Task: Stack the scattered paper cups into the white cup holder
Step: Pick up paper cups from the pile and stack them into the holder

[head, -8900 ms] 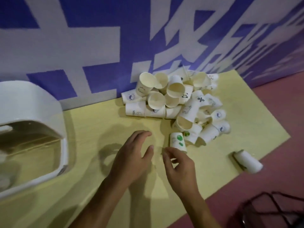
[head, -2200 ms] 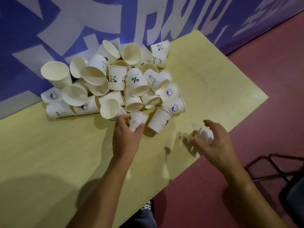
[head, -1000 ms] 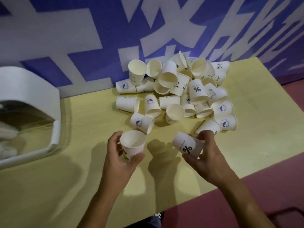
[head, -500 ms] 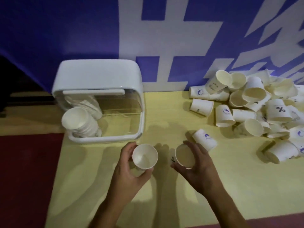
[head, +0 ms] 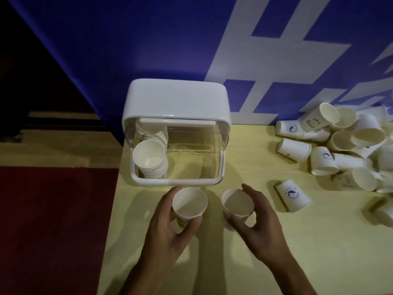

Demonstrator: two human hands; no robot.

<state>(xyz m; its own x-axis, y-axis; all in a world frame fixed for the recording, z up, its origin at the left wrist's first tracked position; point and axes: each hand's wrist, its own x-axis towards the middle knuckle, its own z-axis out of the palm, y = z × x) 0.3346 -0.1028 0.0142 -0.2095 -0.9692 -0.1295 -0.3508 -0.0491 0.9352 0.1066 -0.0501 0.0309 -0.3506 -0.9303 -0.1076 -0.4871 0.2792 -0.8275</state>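
Here, the white cup holder point(head: 176, 101) stands on the yellow table point(head: 255, 262) against the blue wall point(head: 148, 39), with its open side toward the person. Inside the holder, at its left side, a stack of cups point(head: 150, 158) lies with the mouths to the front. Just in front of the holder, the left hand point(head: 168, 228) grips a first cup point(head: 189, 202), fingers and thumb curled around its wall, mouth up. Beside it, also in front of the holder, the right hand point(head: 259, 226) grips a second cup point(head: 237, 202) the same way. To the right of the holder, a single cup point(head: 294, 195) with blue print lies on its side, and farther right is the pile of loose cups point(head: 350, 145).
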